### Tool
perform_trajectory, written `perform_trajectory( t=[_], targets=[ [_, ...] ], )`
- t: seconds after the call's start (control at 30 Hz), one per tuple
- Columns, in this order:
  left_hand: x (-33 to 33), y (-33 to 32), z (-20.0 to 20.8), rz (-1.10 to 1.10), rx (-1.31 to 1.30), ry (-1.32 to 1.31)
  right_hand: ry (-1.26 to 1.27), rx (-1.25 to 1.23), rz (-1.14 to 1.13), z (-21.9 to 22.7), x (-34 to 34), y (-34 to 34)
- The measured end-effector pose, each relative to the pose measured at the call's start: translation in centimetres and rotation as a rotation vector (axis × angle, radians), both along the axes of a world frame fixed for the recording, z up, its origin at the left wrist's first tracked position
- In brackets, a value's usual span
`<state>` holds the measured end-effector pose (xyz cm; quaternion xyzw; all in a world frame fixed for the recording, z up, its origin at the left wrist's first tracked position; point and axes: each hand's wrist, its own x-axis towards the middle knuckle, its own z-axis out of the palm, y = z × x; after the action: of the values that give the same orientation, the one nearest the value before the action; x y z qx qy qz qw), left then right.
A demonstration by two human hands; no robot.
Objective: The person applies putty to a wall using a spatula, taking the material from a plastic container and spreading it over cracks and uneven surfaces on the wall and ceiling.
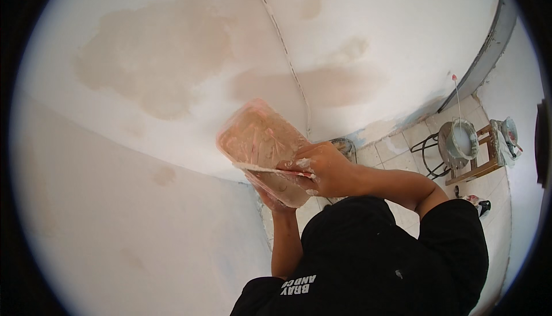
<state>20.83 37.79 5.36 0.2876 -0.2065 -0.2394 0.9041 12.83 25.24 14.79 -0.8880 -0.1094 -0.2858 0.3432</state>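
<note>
Right before the pale wall (190, 120), I have a pinkish tray (261, 132) raised in front of my chest, its inside smeared with wet-looking paste. My left hand (278, 201) bears it from below at the near end; most of those fingers are hidden, so I can't tell how far they close. My right hand (330, 169) is closed around a thin scraper (265, 170), whose paste-coated edge lies crosswise over the tray. White paste dots my right knuckles too.

Brownish patches (155, 60) mark the plaster, and a narrow groove (278, 28) runs down it toward the corner. Off to my right, on the tiled floor (394, 146), a dark-legged stool (426, 154) stands near a wooden frame (476, 172). By them is a bucket (462, 139) with pale contents, a thin red-tipped rod (458, 100) rising from it.
</note>
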Motion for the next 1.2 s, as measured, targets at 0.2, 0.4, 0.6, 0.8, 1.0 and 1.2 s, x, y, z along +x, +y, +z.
perform_trajectory(
  t=[0.2, 0.4, 0.6, 0.8, 1.0, 1.2],
  targets=[
    [-0.4, -0.5, 0.8, 0.010, -0.011, 0.027, 0.015, 0.064, -0.284, 2.5, 0.5, -1.2],
    [0.0, -0.6, 0.8, 0.044, 0.039, -0.042, 0.090, 0.050, -0.065, 2.0, -0.2, -0.8],
    [-0.6, -1.4, 1.2, 0.077, 0.091, -0.065, 0.036, 0.068, -0.214, 1.9, 0.6, -1.6],
    [0.0, -1.2, 0.2, 0.082, 0.052, -0.015, 0.170, 0.068, -0.077, 2.5, -0.4, -1.3],
    [0.0, -1.0, 1.0, 0.099, 0.070, -0.034, -0.116, 0.093, -0.280, 2.3, 0.7, -1.1],
    [-0.6, -0.7, 1.7, 0.172, 0.150, -0.091, -0.084, 0.113, -0.163, 2.1, 0.8, -0.8]
  ],
)
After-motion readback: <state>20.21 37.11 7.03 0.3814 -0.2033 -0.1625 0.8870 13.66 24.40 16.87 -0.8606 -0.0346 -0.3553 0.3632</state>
